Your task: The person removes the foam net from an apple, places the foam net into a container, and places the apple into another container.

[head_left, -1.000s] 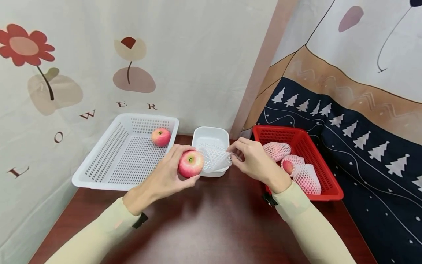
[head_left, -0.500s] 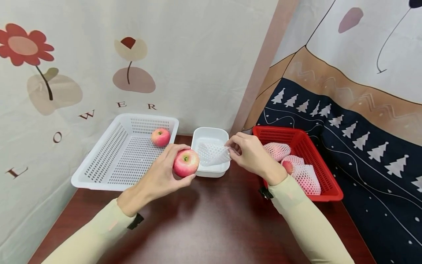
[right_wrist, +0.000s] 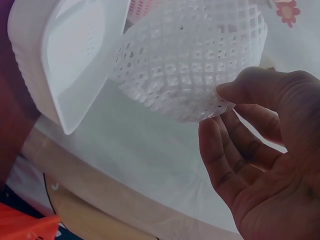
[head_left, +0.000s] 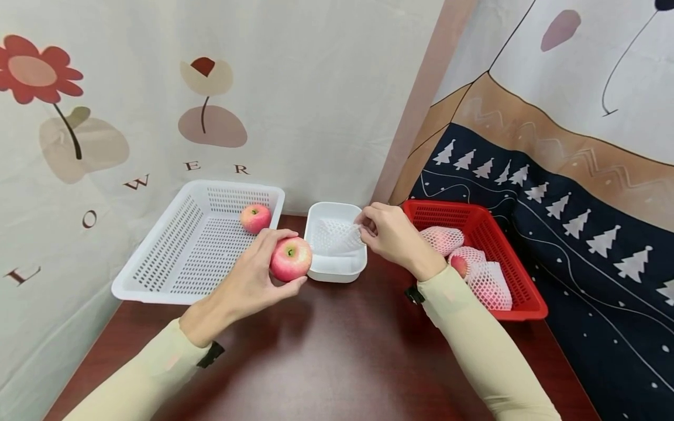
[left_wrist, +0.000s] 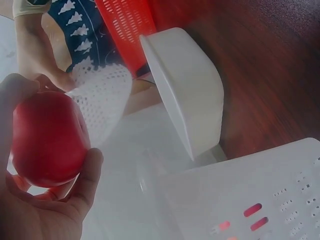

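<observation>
A bare red apple (head_left: 291, 259) is gripped in my left hand (head_left: 244, 280), its stem end turned up, just in front of the white basket's right edge. In the left wrist view the thumb and fingers curl round the apple (left_wrist: 50, 139). My right hand (head_left: 392, 237) pinches the edge of a white foam net sleeve (head_left: 335, 237), which hangs over the small white tub (head_left: 337, 275). The right wrist view shows the sleeve (right_wrist: 185, 60) held between thumb and fingertips, with no fruit visible inside it.
To the left stands a white perforated basket (head_left: 158, 251) with one bare apple (head_left: 255, 218) in it. At the right a red basket (head_left: 518, 280) holds several net-wrapped apples (head_left: 489, 286). A patterned curtain (head_left: 316, 105) hangs behind the brown table (head_left: 326, 351).
The net sleeve has come off the apple and is now apart from it, above the tub. My left hand has moved left with the apple; the right hand has shifted slightly up and left.
</observation>
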`<state>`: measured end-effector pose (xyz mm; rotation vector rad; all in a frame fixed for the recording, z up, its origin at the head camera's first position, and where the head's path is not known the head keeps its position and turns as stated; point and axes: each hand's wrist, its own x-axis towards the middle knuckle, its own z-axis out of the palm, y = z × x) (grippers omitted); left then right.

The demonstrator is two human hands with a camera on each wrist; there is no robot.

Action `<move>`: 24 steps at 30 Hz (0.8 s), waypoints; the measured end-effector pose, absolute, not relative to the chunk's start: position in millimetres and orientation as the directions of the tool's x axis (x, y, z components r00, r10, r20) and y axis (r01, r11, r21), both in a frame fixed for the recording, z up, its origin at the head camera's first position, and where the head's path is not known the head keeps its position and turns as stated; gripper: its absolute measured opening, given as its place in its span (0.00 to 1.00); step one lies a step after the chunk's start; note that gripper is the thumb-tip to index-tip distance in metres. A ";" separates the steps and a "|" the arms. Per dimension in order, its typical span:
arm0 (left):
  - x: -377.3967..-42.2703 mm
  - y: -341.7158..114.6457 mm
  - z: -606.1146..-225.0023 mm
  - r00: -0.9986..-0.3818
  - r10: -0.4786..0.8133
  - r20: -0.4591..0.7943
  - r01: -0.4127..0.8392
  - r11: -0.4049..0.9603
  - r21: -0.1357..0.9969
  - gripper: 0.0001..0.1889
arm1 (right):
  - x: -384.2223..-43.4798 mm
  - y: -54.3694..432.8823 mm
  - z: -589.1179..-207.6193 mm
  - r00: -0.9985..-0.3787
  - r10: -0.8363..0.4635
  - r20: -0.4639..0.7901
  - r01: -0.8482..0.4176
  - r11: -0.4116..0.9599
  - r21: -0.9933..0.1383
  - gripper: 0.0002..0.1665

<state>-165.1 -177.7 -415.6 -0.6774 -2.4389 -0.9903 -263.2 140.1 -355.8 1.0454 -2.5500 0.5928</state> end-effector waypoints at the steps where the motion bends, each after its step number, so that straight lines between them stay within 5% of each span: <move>1: -165.0 -178.1 -415.4 -0.794 0.276 0.541 0.575 0.628 0.524 0.44 | -265.7 139.1 -356.2 -0.685 -0.586 0.434 -0.717 0.649 -0.255 0.06; 24: -166.6 -190.8 -412.7 -0.809 0.250 0.532 0.544 0.661 0.516 0.44 | -326.7 116.2 -380.4 -0.763 -0.571 0.304 -0.639 0.739 -0.216 0.07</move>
